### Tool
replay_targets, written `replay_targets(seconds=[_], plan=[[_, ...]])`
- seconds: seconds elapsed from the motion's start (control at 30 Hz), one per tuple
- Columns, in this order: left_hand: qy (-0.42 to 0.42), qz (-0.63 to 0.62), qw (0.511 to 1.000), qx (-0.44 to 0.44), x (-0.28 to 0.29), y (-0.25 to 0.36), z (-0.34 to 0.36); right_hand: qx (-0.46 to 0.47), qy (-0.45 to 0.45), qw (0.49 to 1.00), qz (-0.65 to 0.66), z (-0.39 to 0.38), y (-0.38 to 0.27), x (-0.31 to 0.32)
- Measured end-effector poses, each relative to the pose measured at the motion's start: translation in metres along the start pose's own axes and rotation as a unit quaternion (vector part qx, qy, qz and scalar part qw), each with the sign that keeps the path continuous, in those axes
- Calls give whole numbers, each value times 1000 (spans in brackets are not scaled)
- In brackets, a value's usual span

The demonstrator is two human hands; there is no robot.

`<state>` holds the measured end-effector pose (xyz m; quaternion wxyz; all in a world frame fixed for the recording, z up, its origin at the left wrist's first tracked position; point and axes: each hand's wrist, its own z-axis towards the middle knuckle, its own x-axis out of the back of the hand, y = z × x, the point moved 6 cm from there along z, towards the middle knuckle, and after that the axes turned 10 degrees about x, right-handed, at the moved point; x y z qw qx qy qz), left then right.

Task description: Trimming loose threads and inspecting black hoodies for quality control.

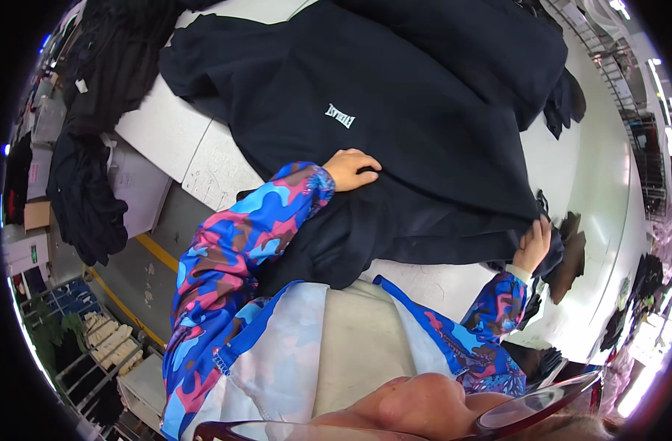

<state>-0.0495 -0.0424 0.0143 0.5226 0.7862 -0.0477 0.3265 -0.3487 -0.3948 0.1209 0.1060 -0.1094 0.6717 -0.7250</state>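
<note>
white table [226, 158]: dark navy garment [395, 132] spread flat, more dark clothes [564, 99] at far edge.

A small white label [340, 115] sits on the dark garment [395, 140] at upper centre. A white tag [81, 86] hangs on dark cloth at upper left. A brown cardboard box [36, 214] stands at the left edge, with pale boxes [26, 253] below it.

A garment workshop — long white worktable [174, 132], heaps of dark clothing [86, 198], wire racks [615, 66].
</note>
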Motion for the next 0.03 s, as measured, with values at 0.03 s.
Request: replay_targets(seconds=[0.03], plan=[[-25,-39,999,6,-1,-5,3,-42,97,994,-14,4,10,40]])
